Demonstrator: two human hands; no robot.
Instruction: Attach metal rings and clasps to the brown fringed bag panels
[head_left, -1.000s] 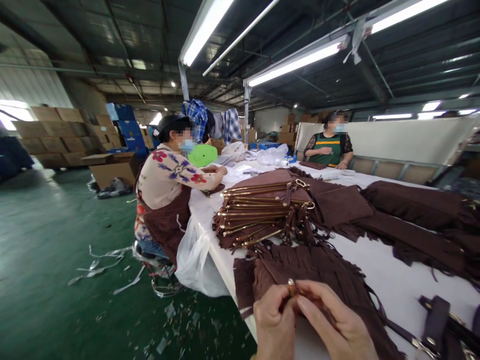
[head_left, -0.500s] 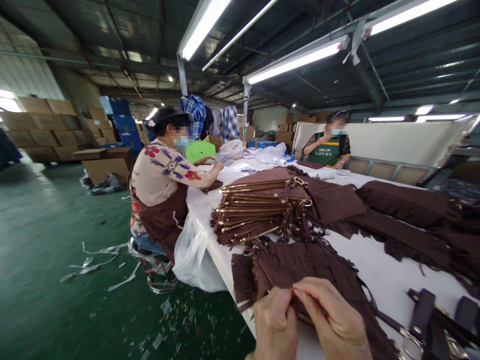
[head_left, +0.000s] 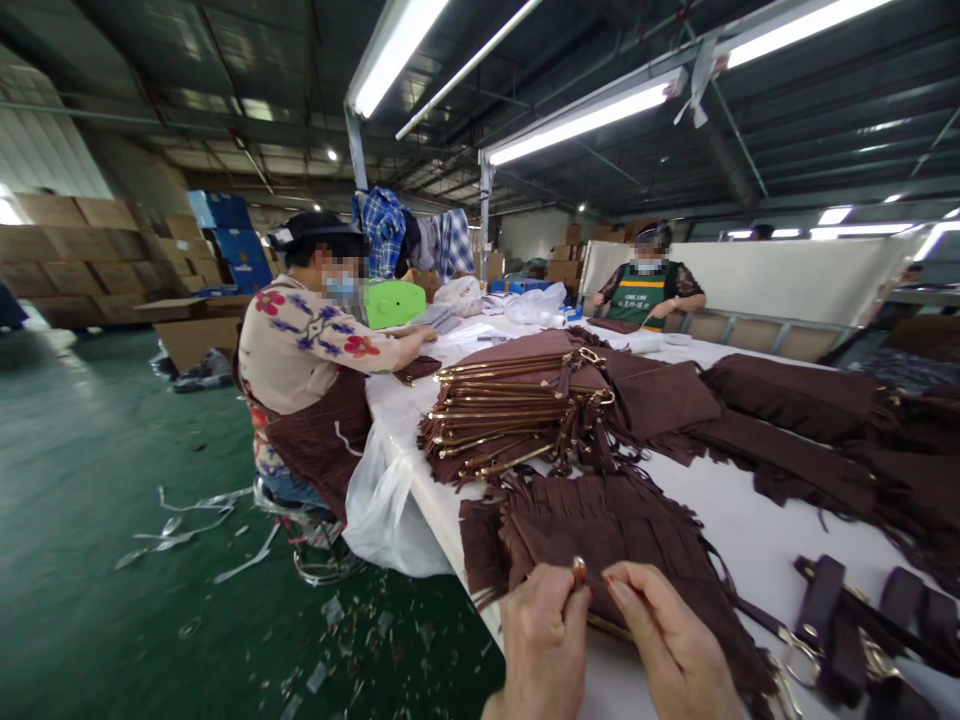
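The workshop had a green floor, strip lights overhead and a long white tabletop [head_left: 750, 540] running away from me. My left hand [head_left: 544, 645] and right hand [head_left: 671, 650] met at its near edge. My left fingers [head_left: 574, 600] were pinched shut on a small gold metal ring [head_left: 579, 568], which stood just above them. My right fingers [head_left: 626, 595] were closed, tips just beside it; whether they gripped anything I could not tell. The ring sat at the near edge of a brown fringed suede bag [head_left: 600, 530], whose length ran away and rightward. Beyond lay a stack of brown bags with gold frames [head_left: 517, 410]. A co-worker in a floral top [head_left: 307, 350] sat further along.
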